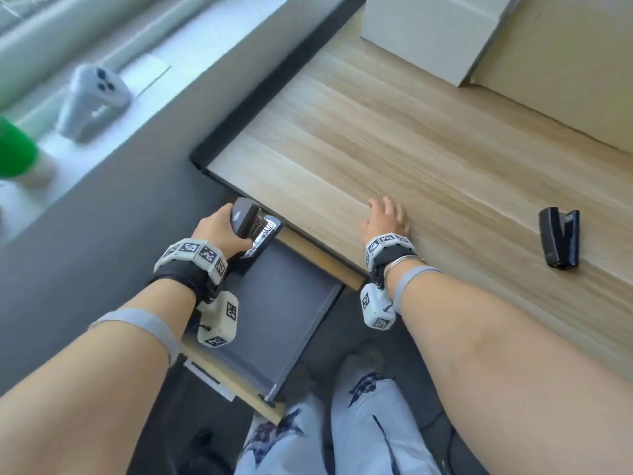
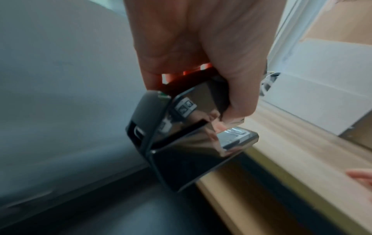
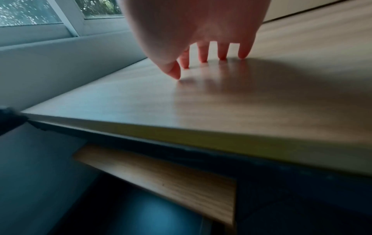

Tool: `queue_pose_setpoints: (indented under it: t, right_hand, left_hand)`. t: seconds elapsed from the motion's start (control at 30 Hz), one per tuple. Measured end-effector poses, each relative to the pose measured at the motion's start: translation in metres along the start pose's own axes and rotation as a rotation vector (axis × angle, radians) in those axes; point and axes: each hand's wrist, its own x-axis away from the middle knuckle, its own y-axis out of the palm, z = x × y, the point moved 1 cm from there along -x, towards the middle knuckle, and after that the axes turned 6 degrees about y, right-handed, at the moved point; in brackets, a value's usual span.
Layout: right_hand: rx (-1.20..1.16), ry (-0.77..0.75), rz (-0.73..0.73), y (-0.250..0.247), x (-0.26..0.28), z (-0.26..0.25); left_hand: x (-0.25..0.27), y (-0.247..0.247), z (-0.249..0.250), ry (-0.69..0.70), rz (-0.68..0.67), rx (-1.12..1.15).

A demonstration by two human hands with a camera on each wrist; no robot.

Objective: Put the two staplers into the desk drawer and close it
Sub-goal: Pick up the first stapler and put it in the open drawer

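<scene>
The left hand (image 1: 219, 229) covers most of the stapler (image 1: 255, 228) it grips. The drawer (image 1: 284, 303) runs under the desk (image 1: 376, 132), its back hidden. Windowsill items are blurred.

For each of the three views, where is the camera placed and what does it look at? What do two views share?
Head: above, looking down at desk, open drawer, both forearms, legs.
Left wrist: along the left hand, which grips a stapler.
Right wrist: along the right hand, fingertips on the desk top.
Shared: head and left wrist views both show the gripped stapler.
</scene>
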Motion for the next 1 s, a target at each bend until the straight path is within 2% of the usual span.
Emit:
queue_pose_setpoints:
  t: [0.23,0.4,0.57,0.8,1.0]
  right_hand:
    - [0.044,0.047,0.061,0.023,-0.008,-0.001]
    - [0.095,0.0,0.195,0.034,-0.009,0.007]
    - [0.092,-0.013,0.283,0.04,-0.012,0.009]
    - [0.105,-0.019,0.322,0.043,-0.014,0.01]
    - [0.112,-0.022,0.351,0.044,-0.014,0.009]
  left_hand:
    - [0.002,0.051,-0.076,-0.149,-0.049,-0.023]
    - [-0.016,0.092,-0.107,-0.216,-0.094,-0.103]
    - [-0.045,0.123,-0.119,-0.258,-0.126,-0.132]
    - [-0.082,0.153,-0.127,-0.285,-0.141,-0.097]
    - [-0.094,0.176,-0.128,-0.296,-0.194,-0.1]
